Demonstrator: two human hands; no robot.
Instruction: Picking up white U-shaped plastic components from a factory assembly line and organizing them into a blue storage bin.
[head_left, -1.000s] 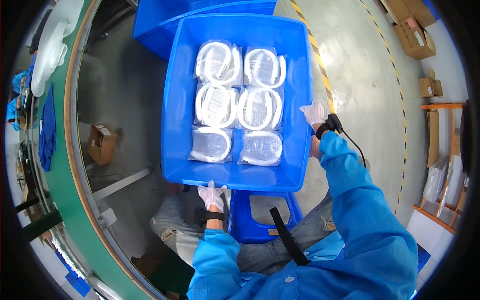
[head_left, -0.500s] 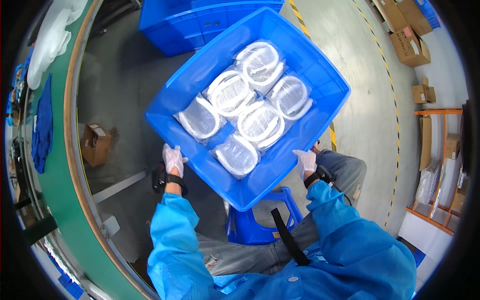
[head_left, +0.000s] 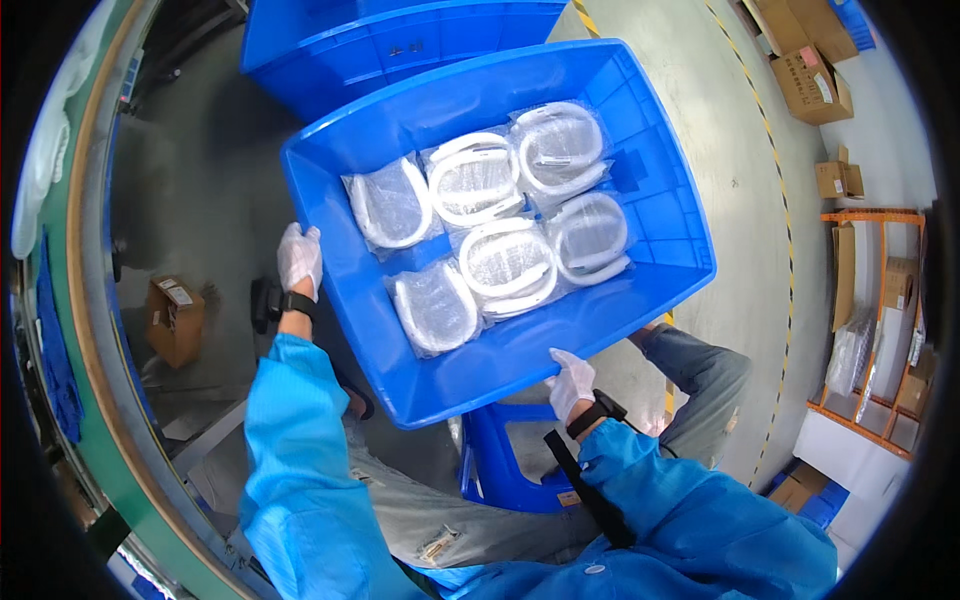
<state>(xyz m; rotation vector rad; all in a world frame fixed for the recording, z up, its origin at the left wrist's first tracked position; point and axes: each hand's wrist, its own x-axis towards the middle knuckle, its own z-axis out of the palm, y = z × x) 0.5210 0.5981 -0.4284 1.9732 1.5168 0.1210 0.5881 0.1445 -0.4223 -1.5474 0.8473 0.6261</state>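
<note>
I have a large blue plastic bin (head_left: 520,358) between my two gloved hands, tilted toward me. Inside lie several clear plastic bags (head_left: 392,205) in two rows, each with white curved, ring-like pieces in it. My left hand (head_left: 300,262) is closed on the bin's left rim, its thumb on the near side. At the front rim, my right hand (head_left: 571,382) grips the edge, with its fingers partly hidden under the bin. Both wrists carry black strapped devices.
Beyond my bin stands another blue bin (head_left: 400,55). A blue stool (head_left: 490,465) is beneath, by my legs. Along the left runs a green-topped workbench (head_left: 95,440), with a cardboard box (head_left: 175,322) on the floor beside it. An orange rack (head_left: 880,216) and cardboard boxes (head_left: 808,88) line the right.
The bin has turned clockwise and its left side has swung toward the left. My left hand has moved left and up with it; my right hand has shifted left and down.
</note>
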